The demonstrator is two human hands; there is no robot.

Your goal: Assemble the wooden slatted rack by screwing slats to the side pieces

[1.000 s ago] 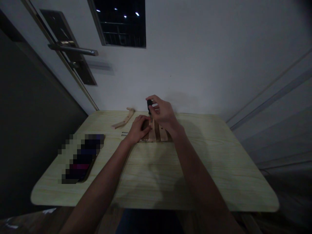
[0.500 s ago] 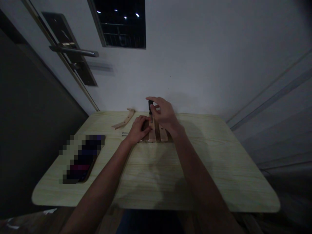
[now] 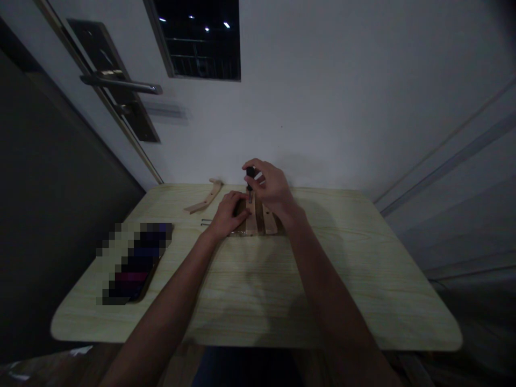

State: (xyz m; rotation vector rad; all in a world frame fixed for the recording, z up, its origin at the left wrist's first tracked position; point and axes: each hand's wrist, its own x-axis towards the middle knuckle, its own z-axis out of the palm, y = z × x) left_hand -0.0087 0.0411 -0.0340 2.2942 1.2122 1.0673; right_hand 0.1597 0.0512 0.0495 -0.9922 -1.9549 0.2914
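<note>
My right hand (image 3: pixel 274 185) pinches the black handle of a small screwdriver (image 3: pixel 250 173), its fingers closed around the top. The screwdriver stands nearly upright, its metal shaft reaching down to a pale wooden piece (image 3: pixel 251 217). Against the left side of that piece, my left hand (image 3: pixel 228 214) grips it with thumb and fingertips. Beside it on the right lies a second wooden piece (image 3: pixel 269 221) with a dark hole. Both rest on a brown base with a shiny, clear-looking edge (image 3: pixel 241 233), partly hidden by my hands. The screwdriver's tip is too small to make out.
A bent wooden piece with holes (image 3: pixel 208 198) lies at the table's back left. Thin metal pieces (image 3: pixel 205 222) are left of my left hand. A phone (image 3: pixel 139 269), partly blurred out, lies at the left of the table (image 3: pixel 258 290). A white wall rises behind.
The screwdriver handle has tilted slightly, its top shifting a little right as my right fingers turned around it. My left hand stays in place.
</note>
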